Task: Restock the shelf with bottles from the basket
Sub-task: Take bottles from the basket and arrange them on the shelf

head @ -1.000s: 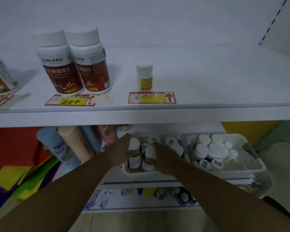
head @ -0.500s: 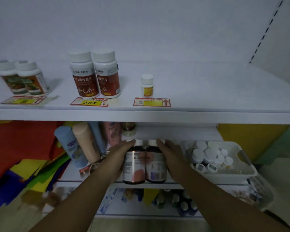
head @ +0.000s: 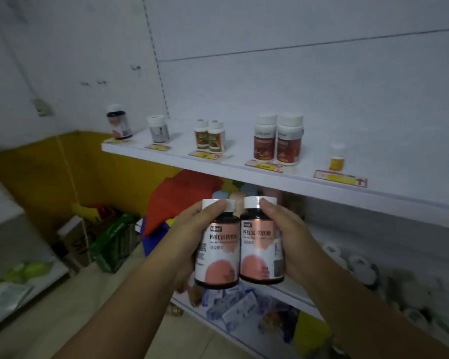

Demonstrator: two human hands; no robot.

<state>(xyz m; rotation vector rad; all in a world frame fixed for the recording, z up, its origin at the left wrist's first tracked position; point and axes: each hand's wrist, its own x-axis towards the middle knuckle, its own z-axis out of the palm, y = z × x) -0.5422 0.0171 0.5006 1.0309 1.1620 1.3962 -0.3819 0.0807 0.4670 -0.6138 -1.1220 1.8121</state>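
Fingers (head: 213, 206): each hand wraps one dark bottle, thumbs on white caps.
Left hand (head: 189, 237): left bottle (head: 217, 244).
Right hand (head: 293, 239): right bottle (head: 261, 242), touching it.
Shelf (head: 309, 182): above them.

The white shelf (head: 309, 174) holds seven bottles (head: 278, 139) in a row, running from 10 o'clock toward 3 o'clock.
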